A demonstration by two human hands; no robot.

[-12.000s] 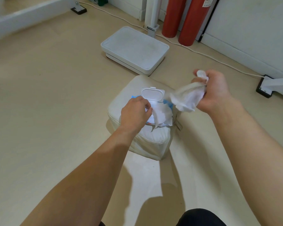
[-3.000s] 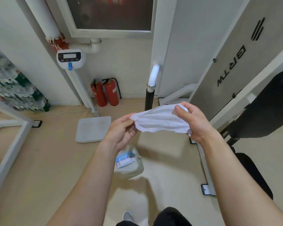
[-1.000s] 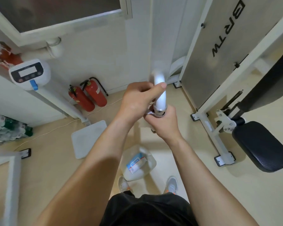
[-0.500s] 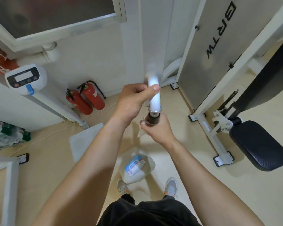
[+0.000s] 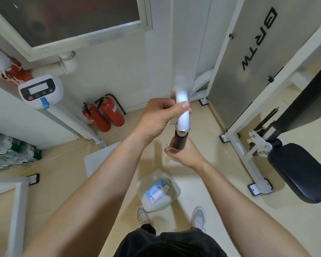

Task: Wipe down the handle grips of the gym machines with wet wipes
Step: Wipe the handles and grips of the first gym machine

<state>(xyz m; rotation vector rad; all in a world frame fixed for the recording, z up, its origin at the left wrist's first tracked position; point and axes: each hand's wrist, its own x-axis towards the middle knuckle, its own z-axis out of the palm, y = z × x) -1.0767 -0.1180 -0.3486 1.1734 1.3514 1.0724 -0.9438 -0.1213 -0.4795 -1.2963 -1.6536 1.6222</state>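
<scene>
A white machine bar (image 5: 182, 108) ends in a dark handle grip (image 5: 180, 140) below a metal collar. My left hand (image 5: 160, 117) is closed around the white bar just above the collar. My right hand (image 5: 184, 154) wraps the lower part of the grip with a white wet wipe (image 5: 168, 154) pressed against it; only a corner of the wipe shows under my fingers. The wet wipe pack (image 5: 156, 192) lies with its lid shut on a pale cushion (image 5: 152, 204) on the floor by my feet.
A weight-stack machine (image 5: 248, 52) with a black padded seat (image 5: 300, 169) stands to the right. Two red fire extinguishers (image 5: 104, 115) and a standing scale (image 5: 41, 91) with its platform (image 5: 98, 158) are on the left. A white frame (image 5: 17, 210) crosses the lower left.
My right hand has slid down the dark grip with the wipe, so more of the grip shows below the collar. My left hand has stayed on the white bar.
</scene>
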